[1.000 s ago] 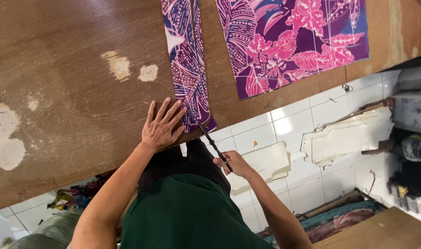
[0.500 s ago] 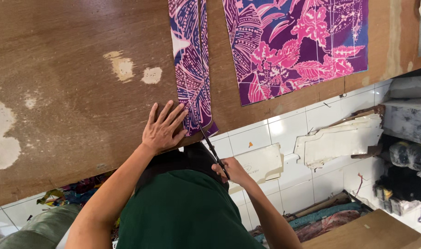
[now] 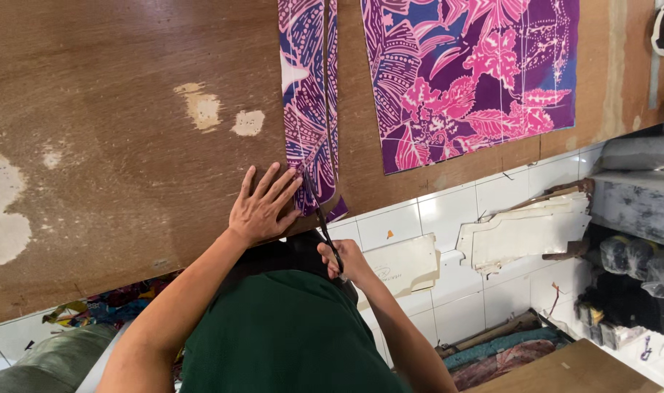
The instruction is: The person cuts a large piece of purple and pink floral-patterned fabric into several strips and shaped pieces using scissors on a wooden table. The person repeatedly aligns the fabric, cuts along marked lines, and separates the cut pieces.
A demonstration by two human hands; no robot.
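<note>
Purple and pink batik is what we're cutting here, a narrow fabric strip (image 3: pixel 309 109) lying on the worn wooden table (image 3: pixel 113 131). We're pressing our left hand (image 3: pixel 261 207) flat on the board, fingers spread, fingertips touching the strip's near end just by the table edge. Our right hand (image 3: pixel 344 260) is gripping the scissors (image 3: pixel 325 222) with fingers curled through the handles, blades pointing up into the strip. Off to the right, a bigger fabric panel (image 3: pixel 470 76) is lying well apart.
</note>
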